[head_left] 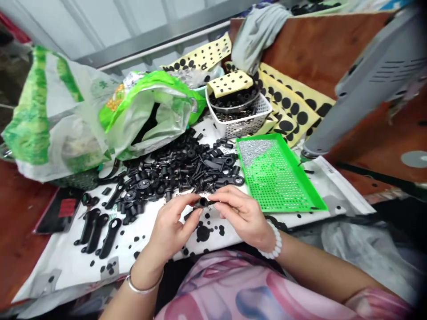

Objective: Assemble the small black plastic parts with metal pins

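Observation:
Between both hands, just above the white covered table [147,233], is a small black plastic part [202,202] with a round opening. My left hand [175,222] pinches it from the left with thumb and fingertips. My right hand [238,213] has its fingertips closed at the part's right end; a thin dark piece shows there, too small to name. Right behind the hands lies a heap of black plastic parts [180,164], with cylinders, discs and handle-like arms. Three finished-looking black handles [108,238] lie in a row to the left of my left hand.
A green perforated tray [318,204] holding small silver pieces lies right. Above it hangs a grey powered screwdriver [353,93]. A white basket [230,130] of parts, yellow sheets with black dots [283,102] and a green-white plastic bag [147,120] stand behind.

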{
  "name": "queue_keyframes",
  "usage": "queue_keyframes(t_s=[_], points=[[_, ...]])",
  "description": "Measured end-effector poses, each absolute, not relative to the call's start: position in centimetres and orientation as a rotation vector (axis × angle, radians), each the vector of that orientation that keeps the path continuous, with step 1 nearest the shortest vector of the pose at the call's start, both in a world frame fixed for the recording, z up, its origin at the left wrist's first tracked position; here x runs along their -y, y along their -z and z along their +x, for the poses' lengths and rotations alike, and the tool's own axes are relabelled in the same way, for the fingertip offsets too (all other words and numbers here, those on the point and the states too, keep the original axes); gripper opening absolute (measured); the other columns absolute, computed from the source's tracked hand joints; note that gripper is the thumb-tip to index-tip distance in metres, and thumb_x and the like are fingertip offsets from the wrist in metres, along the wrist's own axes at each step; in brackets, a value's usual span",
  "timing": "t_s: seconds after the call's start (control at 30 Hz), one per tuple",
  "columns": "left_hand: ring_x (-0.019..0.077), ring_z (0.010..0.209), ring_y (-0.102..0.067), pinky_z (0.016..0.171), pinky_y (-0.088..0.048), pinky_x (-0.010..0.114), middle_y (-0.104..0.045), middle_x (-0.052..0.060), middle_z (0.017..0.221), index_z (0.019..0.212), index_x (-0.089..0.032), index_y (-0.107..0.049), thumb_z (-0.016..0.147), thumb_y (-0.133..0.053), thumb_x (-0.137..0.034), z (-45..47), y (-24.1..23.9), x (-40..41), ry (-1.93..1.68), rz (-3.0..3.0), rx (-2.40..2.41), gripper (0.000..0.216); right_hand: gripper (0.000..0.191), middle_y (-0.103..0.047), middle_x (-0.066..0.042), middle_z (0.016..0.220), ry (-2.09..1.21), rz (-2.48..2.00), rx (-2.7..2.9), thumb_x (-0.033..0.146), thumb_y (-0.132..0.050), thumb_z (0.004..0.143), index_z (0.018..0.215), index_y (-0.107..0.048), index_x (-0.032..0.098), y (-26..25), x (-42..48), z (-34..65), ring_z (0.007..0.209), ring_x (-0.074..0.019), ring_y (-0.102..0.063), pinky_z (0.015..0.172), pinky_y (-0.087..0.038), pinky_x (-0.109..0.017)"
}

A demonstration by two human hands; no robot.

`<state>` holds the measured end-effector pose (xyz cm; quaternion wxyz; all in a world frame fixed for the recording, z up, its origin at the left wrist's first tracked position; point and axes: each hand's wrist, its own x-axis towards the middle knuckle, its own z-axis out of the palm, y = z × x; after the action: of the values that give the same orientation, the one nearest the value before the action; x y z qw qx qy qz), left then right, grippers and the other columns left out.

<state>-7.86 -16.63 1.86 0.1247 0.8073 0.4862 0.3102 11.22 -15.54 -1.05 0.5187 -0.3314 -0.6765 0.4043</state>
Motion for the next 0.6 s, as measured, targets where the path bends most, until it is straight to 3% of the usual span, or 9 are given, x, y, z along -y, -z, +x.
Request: queue_keyframes(t_s=[0.17, 0.3, 0.43, 0.6], points=[[0.0136, 0.08, -0.06, 0.075, -0.047, 0.025, -0.064, 0.004, 0.092, 0.102, -0.019, -0.056, 0.08, -0.058, -0.017, -9.8, -1.8, 18.7, -0.957, 2.305, -1.445, 0.022, 0.027, -0.059, -0.009, 0.095, -0.645, -0.684, 1.87, 0.009, -0.045, 0.087, 0.108, -0.061, 0.017, 0.3, 15.4, 9.5, 0.086, -0.0153, -0.059, 0.073, -0.052, -0.028], [0.0138, 0.079, -0.058, 0.075, -0.047, 0.026, -0.062, 0.004, 0.089, 0.1, -0.02, -0.058, 0.079, -0.059, -0.017, -10.8, -1.7, 20.3, -1.05, 2.051, -1.48, 0.021, 0.019, -0.063, -0.012, 0.092, -0.487, -0.579, 2.018, 0.009, -0.047, 0.086, 0.1, -0.06, 0.013, -0.2, 15.4, 8.0, 0.084, -0.0172, -0.061, 0.073, -0.052, -0.029], [0.0159, 0.078, -0.059, 0.071, -0.048, 0.027, -0.064, 0.006, 0.089, 0.095, -0.019, -0.064, 0.078, -0.063, -0.025, -11.4, -1.0, 21.8, -1.152, 1.526, -1.395, 0.018, 0.015, -0.063, -0.009, 0.086, -0.646, -0.434, 2.047, 0.012, -0.049, 0.086, 0.094, -0.063, 0.014, -0.4, 15.5, 6.6, 0.077, -0.014, -0.061, 0.067, -0.052, -0.024], [0.0125, 0.065, -0.058, 0.062, -0.048, 0.024, -0.065, 0.003, 0.074, 0.096, -0.018, -0.064, 0.075, -0.066, -0.032, -12.0, 0.9, 22.9, -1.213, 1.01, -1.262, 0.025, 0.016, -0.063, -0.006, 0.082, -0.914, -0.448, 1.979, 0.013, -0.053, 0.085, 0.098, -0.063, 0.014, -0.4, 15.3, 5.7, 0.07, -0.0115, -0.06, 0.064, -0.051, -0.022]])
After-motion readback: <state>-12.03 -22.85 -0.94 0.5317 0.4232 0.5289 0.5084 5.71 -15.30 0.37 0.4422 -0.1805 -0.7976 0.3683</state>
